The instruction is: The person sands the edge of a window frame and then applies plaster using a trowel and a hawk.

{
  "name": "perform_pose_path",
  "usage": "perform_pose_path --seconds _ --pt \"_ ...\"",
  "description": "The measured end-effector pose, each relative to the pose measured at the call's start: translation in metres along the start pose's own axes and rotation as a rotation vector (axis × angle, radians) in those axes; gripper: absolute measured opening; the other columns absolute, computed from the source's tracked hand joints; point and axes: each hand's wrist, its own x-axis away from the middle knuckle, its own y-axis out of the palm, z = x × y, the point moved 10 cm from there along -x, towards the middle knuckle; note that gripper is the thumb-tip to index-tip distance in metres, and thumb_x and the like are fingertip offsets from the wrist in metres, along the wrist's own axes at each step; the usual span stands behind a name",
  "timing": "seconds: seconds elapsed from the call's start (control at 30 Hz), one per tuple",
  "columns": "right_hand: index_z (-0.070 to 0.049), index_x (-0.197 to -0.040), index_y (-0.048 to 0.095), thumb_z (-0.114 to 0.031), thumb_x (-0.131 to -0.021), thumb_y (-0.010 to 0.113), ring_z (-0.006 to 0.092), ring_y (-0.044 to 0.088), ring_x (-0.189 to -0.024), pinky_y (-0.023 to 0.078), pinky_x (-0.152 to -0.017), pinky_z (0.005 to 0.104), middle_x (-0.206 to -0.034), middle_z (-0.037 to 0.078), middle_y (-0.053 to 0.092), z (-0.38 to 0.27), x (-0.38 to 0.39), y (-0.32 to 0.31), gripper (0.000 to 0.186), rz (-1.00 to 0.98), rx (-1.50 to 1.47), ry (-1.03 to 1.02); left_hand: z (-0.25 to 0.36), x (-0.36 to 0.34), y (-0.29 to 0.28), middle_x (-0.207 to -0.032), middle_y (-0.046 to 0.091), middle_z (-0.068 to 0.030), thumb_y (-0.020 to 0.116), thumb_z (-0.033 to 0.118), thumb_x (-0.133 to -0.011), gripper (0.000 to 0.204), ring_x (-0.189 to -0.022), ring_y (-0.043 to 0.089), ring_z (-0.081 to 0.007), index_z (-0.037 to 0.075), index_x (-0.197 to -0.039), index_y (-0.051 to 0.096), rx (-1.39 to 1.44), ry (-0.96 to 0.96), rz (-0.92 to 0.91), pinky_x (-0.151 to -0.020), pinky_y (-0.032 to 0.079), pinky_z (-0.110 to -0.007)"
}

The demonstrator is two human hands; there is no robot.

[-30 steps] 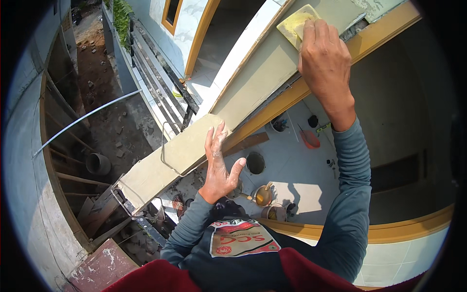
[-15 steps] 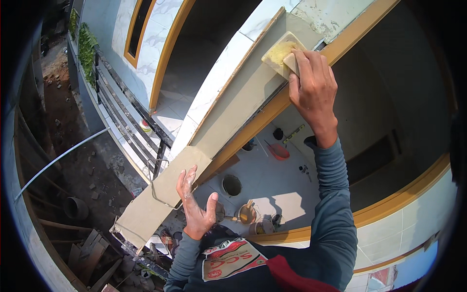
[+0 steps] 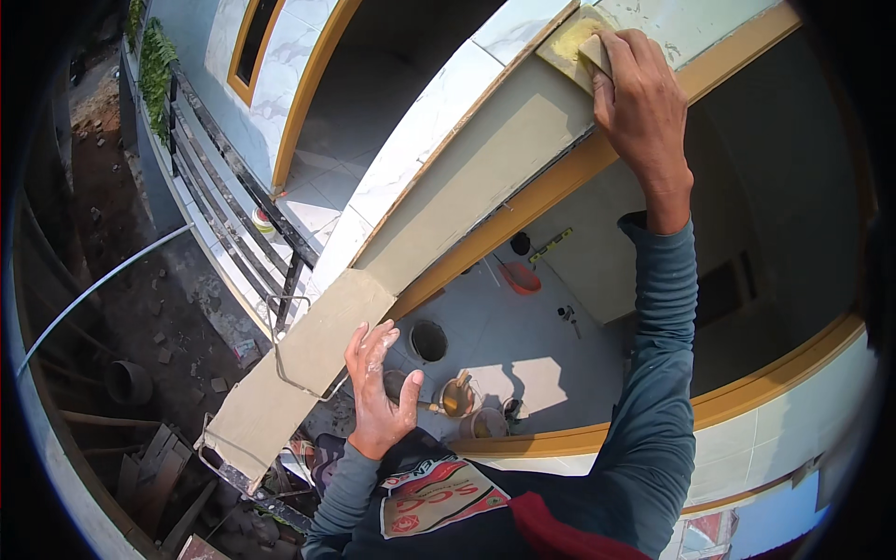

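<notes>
My right hand (image 3: 644, 112) grips a yellowish square float or sponge pad (image 3: 565, 47) pressed on the upper end of a long, freshly plastered grey strip (image 3: 467, 177), which is bordered by a thin wooden edging (image 3: 426, 168) and an orange frame (image 3: 546, 182). My left hand (image 3: 383, 383), its fingers spread and dusted white, holds nothing and is beside the lower, lighter plastered section (image 3: 289, 373). A bent wire clamp (image 3: 282, 362) crosses that section.
Below, a tiled floor (image 3: 485, 345) carries several buckets (image 3: 427, 341), an orange basin (image 3: 521, 277) and a yellow level (image 3: 551, 245). Left are metal railings (image 3: 215, 215), plants (image 3: 157, 84), a pale pipe (image 3: 103, 280) and rubble below. A marble-tiled wall (image 3: 280, 112) has orange-framed openings.
The view has shifted and turned. My right hand moved the float down the strip, then back up to its top end. My left hand stays open near the lower section.
</notes>
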Motion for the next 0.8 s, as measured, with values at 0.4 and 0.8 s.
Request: perform_pose_path --seconds 0.4,0.8 --pt "0.008 -0.105 0.062 -0.003 -0.067 0.069 0.0230 0.055 -0.080 0.046 -0.065 0.0320 -0.087 0.011 0.053 -0.212 0.128 0.066 0.040 -0.259 -0.373 -0.022 0.000 0.002 0.007 -0.133 0.058 -0.0212 0.070 0.021 -0.089 0.052 -0.136 0.039 -0.0427 0.003 -0.134 0.051 -0.012 -0.008 -0.027 -0.114 0.030 -0.052" --pt "-0.007 -0.118 0.064 -0.008 -0.080 0.066 0.0293 0.062 -0.099 0.053 -0.081 0.0409 -0.110 0.009 0.063 -0.017 0.049 -0.003 0.039 0.048 -0.088 0.304 -0.004 0.006 -0.026 -0.130 0.060 -0.0192 0.069 0.019 -0.089 0.050 -0.136 0.041 -0.0403 0.002 -0.133 0.052 -0.058 -0.008 0.124 -0.113 0.031 -0.049"
